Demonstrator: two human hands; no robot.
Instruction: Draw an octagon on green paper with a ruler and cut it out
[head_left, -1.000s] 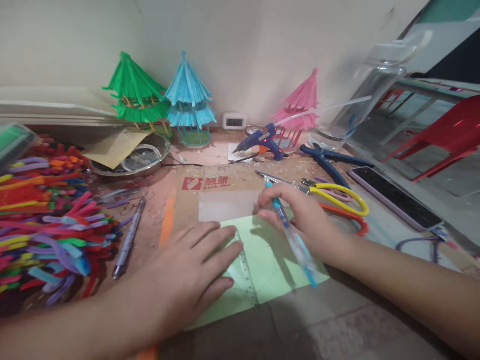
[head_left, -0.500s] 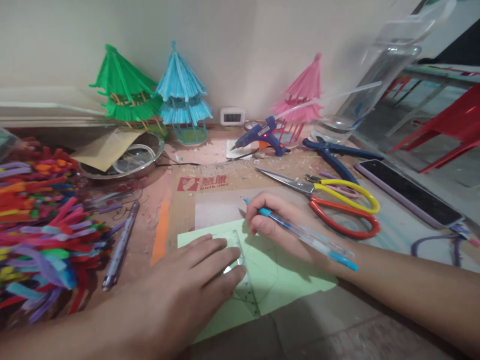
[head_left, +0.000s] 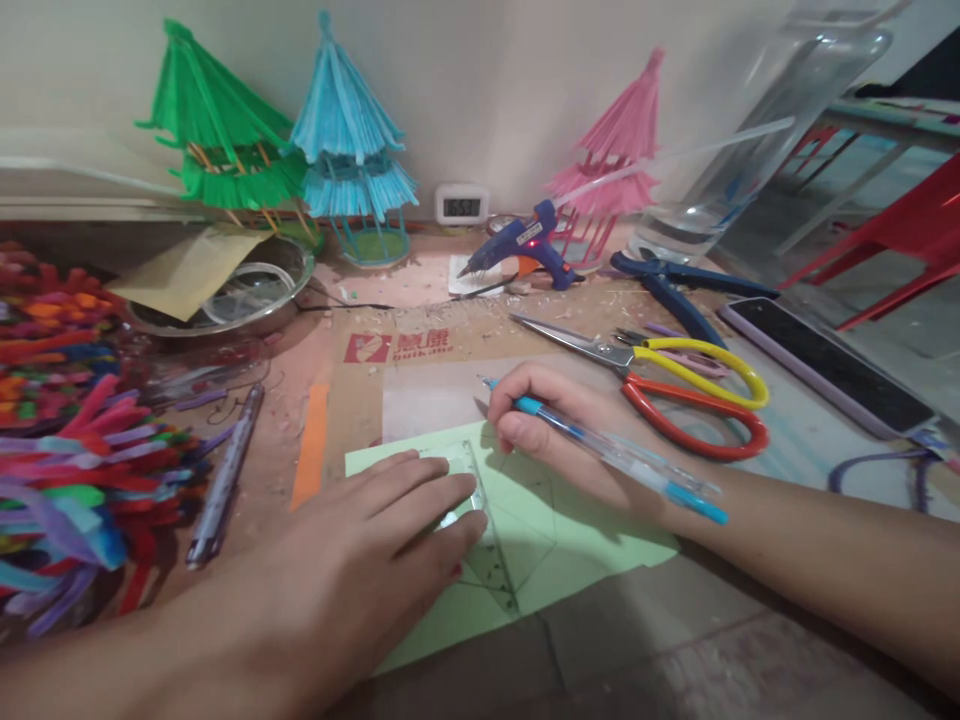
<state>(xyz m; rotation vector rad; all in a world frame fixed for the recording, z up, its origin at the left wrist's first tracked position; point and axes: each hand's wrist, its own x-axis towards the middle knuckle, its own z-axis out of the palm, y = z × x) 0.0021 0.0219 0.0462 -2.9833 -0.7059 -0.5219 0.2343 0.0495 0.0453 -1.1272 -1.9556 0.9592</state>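
Note:
My left hand [head_left: 382, 545] lies flat with its fingers stretched out, pressing a clear plastic ruler [head_left: 501, 578] against a sheet of light green paper [head_left: 615, 545]. Most of the ruler's left part is hidden under the fingers, so its full shape does not show. Thin pencil-like lines form an angular outline on the paper to the right of the ruler. My right hand [head_left: 551, 425] is closed around a clear pen with blue ends [head_left: 622, 458]. The pen's tip points up and left, off the paper, beyond the sheet's far edge.
Scissors [head_left: 690, 385], blue pliers [head_left: 675, 285] and a phone [head_left: 825, 365] lie right. A glue gun [head_left: 529, 245] with a lit red light stands behind. Green [head_left: 217, 120], blue [head_left: 349, 120] and pink [head_left: 619, 130] pavilion models line the wall. Pipe cleaners [head_left: 75, 480] pile up left.
The camera view has tilted down slightly, so the background things sit higher in the picture. Both hands, the ruler and the pen keep nearly the same places on the paper.

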